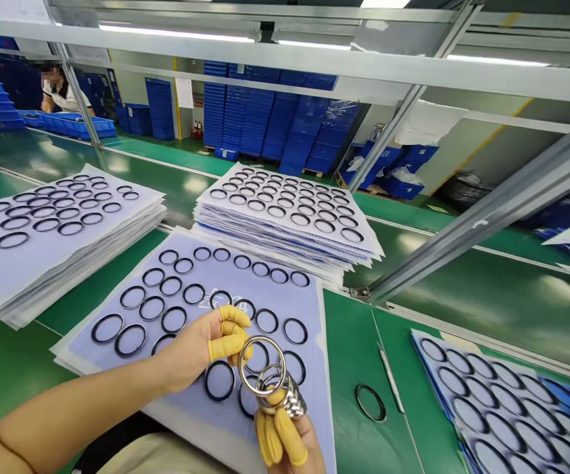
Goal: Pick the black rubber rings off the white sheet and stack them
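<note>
1. A green-topped bench [359, 408] runs across the room, edged with pale rails.
2. Aluminium frame rails [285, 56] cross overhead, below bright strip lights [176, 33].
3. Far off, stacks of blue plastic crates [255, 112] stand near a white wall [131, 76] and a red fire extinguisher [197, 130].
4. At far left, a person [65, 95] in a white shirt stands behind blue trays [68, 125].
5. At far right, a black bag [463, 191] sits by a pale wall [467, 145].
</note>
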The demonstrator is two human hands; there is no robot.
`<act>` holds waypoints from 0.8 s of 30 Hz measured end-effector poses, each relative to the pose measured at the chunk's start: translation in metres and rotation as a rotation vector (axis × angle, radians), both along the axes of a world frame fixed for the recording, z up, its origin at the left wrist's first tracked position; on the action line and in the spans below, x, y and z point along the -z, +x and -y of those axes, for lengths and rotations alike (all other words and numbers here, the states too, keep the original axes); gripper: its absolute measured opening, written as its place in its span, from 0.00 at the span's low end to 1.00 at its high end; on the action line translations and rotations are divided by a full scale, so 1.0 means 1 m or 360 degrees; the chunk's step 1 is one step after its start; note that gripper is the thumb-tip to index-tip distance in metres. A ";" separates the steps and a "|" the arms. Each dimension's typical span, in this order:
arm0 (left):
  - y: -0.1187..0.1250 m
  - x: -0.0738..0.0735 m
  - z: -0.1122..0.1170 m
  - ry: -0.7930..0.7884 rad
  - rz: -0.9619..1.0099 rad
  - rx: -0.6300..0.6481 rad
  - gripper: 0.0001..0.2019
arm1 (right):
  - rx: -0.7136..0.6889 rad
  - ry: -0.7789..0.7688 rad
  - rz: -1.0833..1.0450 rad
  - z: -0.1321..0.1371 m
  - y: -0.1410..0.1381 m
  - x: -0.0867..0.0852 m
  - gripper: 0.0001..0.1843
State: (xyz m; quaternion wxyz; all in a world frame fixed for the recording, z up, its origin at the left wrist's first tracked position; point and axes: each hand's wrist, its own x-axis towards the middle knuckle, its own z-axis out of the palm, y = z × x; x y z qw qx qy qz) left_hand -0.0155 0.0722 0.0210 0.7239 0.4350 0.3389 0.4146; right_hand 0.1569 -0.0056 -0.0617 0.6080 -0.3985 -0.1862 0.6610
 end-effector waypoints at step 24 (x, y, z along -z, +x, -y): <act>0.008 0.000 0.024 0.0180 0.0009 0.0213 0.12 | -0.0060 -0.0007 -0.0239 0.007 0.000 -0.020 0.17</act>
